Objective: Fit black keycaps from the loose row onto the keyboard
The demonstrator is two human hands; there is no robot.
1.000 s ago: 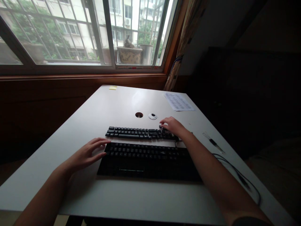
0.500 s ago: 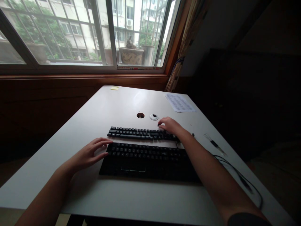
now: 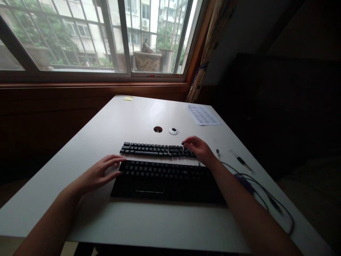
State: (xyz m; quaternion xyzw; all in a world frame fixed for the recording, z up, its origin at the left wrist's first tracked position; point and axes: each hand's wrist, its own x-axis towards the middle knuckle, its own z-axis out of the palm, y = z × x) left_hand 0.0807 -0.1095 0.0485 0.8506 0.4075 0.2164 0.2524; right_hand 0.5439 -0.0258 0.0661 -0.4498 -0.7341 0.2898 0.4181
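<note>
A black keyboard [image 3: 160, 181] lies across the white desk. Behind it, loose black keycaps [image 3: 145, 149] are laid out in rows. My left hand [image 3: 102, 170] rests at the keyboard's left end, thumb and fingers apart, fingertips touching its edge. Over the right part of the keycap rows, my right hand [image 3: 198, 147] pinches a small dark keycap [image 3: 182, 143] between thumb and fingertips. My right wrist and forearm hide the right ends of the rows and of the keyboard.
On the desk [image 3: 138, 119] are a cable hole [image 3: 158, 129], its white cover [image 3: 173, 131], printed sheets [image 3: 204, 115] and a yellow sticky note [image 3: 128, 98]. To the right lie a small dark piece [image 3: 217, 151], a wire-ended tool [image 3: 242, 161] and a black cable [image 3: 269, 195].
My right hand has shifted slightly right with the keycap still pinched, and its forearm has swung, uncovering more cable and the small dark piece. My left hand stays at the keyboard's edge.
</note>
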